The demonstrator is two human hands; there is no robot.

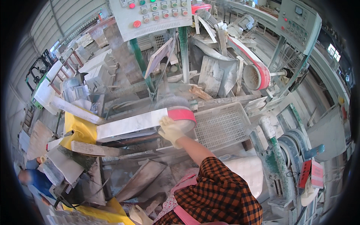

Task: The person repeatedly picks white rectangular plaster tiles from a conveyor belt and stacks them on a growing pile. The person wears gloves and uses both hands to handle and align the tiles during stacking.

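Note:
My right hand [171, 132], in a pale yellowish glove, reaches forward to the right end of a long white stone strip [127, 125]. Its fingers lie over the strip's top near the front edge, with the thumb lower down, so it seems to hold that end. Right beside the fingers, a red belt [183, 114] runs round a wheel and meets the end of the strip. Low in the picture, close to my body, is my left hand [139, 216], also gloved. Only part of it shows, and whether it holds anything is not visible.
A white perforated crate [221, 123] sits right of the belt. Yellow sheeting [79, 129] hangs under the strip's left end. Ahead stands a button panel [153, 15]; a second red belt [258, 71] is at far right. A person in blue [39, 182] is at lower left, among stone pieces.

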